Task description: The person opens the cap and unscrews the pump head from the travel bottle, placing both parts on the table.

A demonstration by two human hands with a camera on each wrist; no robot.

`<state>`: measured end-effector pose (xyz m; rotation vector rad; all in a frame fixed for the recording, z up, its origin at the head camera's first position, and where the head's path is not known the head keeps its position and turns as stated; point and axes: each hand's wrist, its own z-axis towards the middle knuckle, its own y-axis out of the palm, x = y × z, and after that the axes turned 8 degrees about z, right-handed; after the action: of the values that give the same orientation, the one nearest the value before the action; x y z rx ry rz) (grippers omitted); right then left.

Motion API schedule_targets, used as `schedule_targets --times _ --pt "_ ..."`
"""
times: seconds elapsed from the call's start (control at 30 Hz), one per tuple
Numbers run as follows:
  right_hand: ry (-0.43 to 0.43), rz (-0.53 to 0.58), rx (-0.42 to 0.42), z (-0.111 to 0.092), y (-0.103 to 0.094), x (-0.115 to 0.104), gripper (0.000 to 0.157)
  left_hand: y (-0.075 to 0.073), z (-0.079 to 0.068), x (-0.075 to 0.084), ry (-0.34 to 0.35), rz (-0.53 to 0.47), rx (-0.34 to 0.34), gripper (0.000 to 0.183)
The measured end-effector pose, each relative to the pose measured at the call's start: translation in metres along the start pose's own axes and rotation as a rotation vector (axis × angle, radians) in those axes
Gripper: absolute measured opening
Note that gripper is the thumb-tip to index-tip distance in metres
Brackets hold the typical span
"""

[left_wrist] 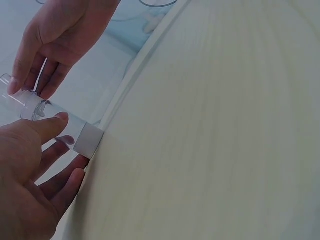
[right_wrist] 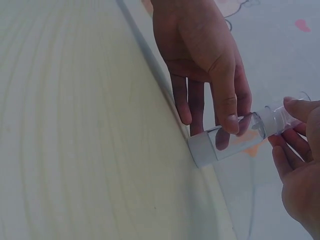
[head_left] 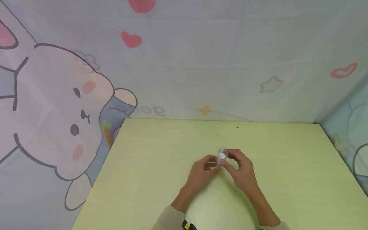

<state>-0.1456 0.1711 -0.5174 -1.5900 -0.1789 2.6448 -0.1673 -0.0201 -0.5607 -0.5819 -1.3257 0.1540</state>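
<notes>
A clear cylindrical bottle (head_left: 222, 156) stands upright on the table between both hands. Its white base (right_wrist: 201, 149) meets the tabletop, and its see-through body (right_wrist: 239, 145) looks hollow. My left hand (head_left: 201, 171) pinches this body between thumb and fingers. Higher up, my right hand (head_left: 244, 174) grips the bottle's top part, a white collar (right_wrist: 271, 121) with a clear sleeve or cap above it. Whether the top part is fully seated on the body, I cannot tell. Fingers partly hide the body and the top in every view.
The light wood-grain table (head_left: 149, 153) reaches back to a hanging cloth (head_left: 201, 64) printed with a cartoon animal, hearts and stars. A small dark speck (head_left: 237, 127) lies near the table's back edge. More printed cloth (head_left: 356, 134) hangs along the right side.
</notes>
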Motion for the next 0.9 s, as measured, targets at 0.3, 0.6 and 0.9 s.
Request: schedule_targets --times 0.3,0.6,0.9 --pt "-0.003 0.0 0.001 -0.001 -0.002 0.005 0.038 0.001 -0.001 0.001 0.0 -0.014 0.002 0.03" --pt "-0.011 -0.001 0.014 -0.002 -0.001 0.001 0.041 0.003 -0.001 0.001 0.007 -0.008 0.007 0.03" --pt "-0.004 0.008 0.017 0.001 0.002 -0.015 0.038 0.001 -0.001 0.003 -0.006 -0.011 0.004 0.031"
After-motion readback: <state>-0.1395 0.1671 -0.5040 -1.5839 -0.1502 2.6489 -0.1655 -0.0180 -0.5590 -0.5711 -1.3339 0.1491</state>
